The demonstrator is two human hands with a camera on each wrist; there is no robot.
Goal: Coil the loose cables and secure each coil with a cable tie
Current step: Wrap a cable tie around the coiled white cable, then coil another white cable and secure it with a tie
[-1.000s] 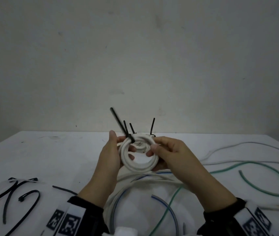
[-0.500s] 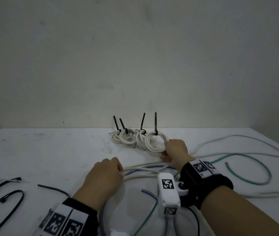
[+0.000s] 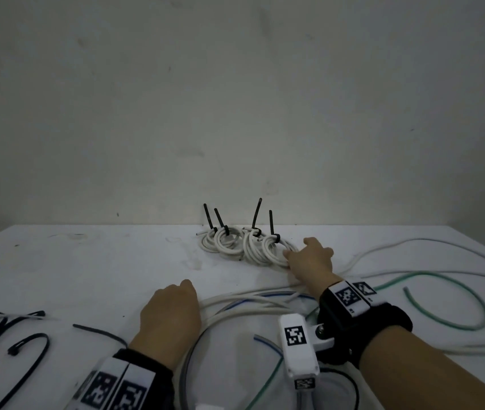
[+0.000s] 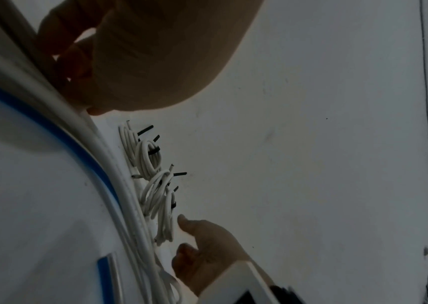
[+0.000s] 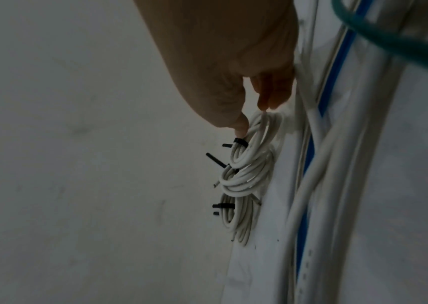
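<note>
My right hand [image 3: 310, 257] reaches to the far edge of the white surface [image 3: 87, 276], where four tied white coils lie in a row against the wall. Its fingers [image 5: 241, 123] are loosely extended and rest against the rightmost coil [image 3: 276, 250]; the thumb tip sits just beside that coil's black cable tie [image 5: 240, 142], and I see no closed grip around the coil. The neighbouring coil [image 3: 250, 247] overlaps it on the left, and the two leftmost coils [image 3: 223, 242] follow, each with a tie tail standing up.

My left hand [image 3: 173, 312] lies knuckles-up nearer the front edge, fingers [image 4: 59, 51] curled onto the loose white cables [image 3: 235, 304] touching its right side; I cannot tell if they close around one. A blue cable [image 4: 38, 121] runs alongside these. A green cable [image 3: 471, 297] loops toward the right edge. Spare black cable ties [image 3: 13, 341] lie at the front left corner.
</note>
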